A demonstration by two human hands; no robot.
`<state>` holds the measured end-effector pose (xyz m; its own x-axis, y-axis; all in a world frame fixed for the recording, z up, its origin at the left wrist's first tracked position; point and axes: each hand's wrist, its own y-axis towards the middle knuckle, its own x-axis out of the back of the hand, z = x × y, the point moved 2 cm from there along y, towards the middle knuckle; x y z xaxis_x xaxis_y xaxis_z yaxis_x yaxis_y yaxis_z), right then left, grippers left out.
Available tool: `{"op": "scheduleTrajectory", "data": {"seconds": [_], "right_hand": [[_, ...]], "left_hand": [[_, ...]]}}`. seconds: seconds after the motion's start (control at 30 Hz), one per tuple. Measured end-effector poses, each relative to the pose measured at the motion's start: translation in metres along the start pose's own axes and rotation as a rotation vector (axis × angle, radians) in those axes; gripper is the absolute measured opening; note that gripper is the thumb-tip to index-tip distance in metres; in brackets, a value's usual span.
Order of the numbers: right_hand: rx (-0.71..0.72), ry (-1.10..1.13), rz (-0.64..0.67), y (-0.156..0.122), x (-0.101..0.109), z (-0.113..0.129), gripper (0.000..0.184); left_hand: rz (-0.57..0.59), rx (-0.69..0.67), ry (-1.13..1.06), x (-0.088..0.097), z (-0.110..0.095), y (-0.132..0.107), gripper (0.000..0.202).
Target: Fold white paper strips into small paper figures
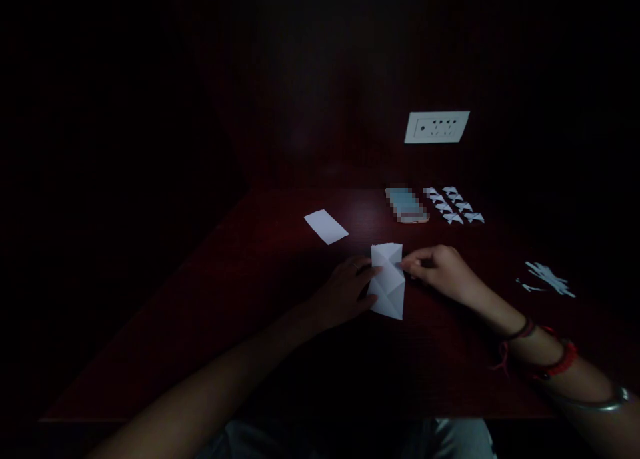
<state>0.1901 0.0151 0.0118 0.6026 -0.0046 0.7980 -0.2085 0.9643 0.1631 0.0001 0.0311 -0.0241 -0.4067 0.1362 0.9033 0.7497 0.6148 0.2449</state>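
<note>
A small white sheet of paper (388,295) with crossing crease lines lies in front of me, its creases standing slightly raised. My left hand (345,292) holds its left edge, with the thumb and a finger resting on the paper and a ring on one finger. From the other side my right hand (443,269) pinches the right edge between thumb and fingertips. Bracelets circle the right wrist, among them a red braided one (560,362) and a silver bangle (607,402).
A flat white sheet (326,226) lies farther back on the dark red table (240,299). Behind it to the right are a phone (407,205), blurred, and two rows of small folded paper pieces (453,204). Thin paper strips (550,277) lie at right. A socket panel (437,127) is on the wall.
</note>
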Motion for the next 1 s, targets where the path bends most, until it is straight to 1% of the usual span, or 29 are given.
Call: {"op": "scheduleTrajectory", "data": {"seconds": [0.13, 0.23, 0.37, 0.67, 0.77, 0.83, 1.0], "right_hand": [[0.087, -0.076, -0.051, -0.002, -0.009, 0.004, 0.022], [0.12, -0.106, -0.032, -0.001, -0.016, 0.001, 0.022], [0.127, -0.121, 0.007, 0.001, -0.023, -0.004, 0.022], [0.24, -0.136, 0.1, 0.004, -0.028, -0.007, 0.023], [0.262, -0.159, 0.105, 0.004, -0.028, -0.01, 0.022], [0.272, -0.175, 0.106, 0.005, -0.027, -0.01, 0.021], [0.287, -0.144, 0.114, 0.005, -0.024, -0.006, 0.028]], "left_hand": [[0.017, -0.004, 0.016, 0.002, -0.002, 0.0, 0.046], [0.007, -0.031, 0.024, 0.0, -0.001, 0.001, 0.047], [-0.008, -0.04, 0.022, -0.003, 0.002, 0.0, 0.046], [0.013, -0.041, 0.021, -0.002, 0.002, 0.0, 0.046], [-0.011, -0.032, 0.043, 0.0, 0.001, 0.0, 0.047], [-0.006, -0.018, 0.061, 0.001, 0.0, 0.0, 0.045], [-0.031, -0.014, 0.115, 0.002, 0.0, -0.001, 0.039]]}}
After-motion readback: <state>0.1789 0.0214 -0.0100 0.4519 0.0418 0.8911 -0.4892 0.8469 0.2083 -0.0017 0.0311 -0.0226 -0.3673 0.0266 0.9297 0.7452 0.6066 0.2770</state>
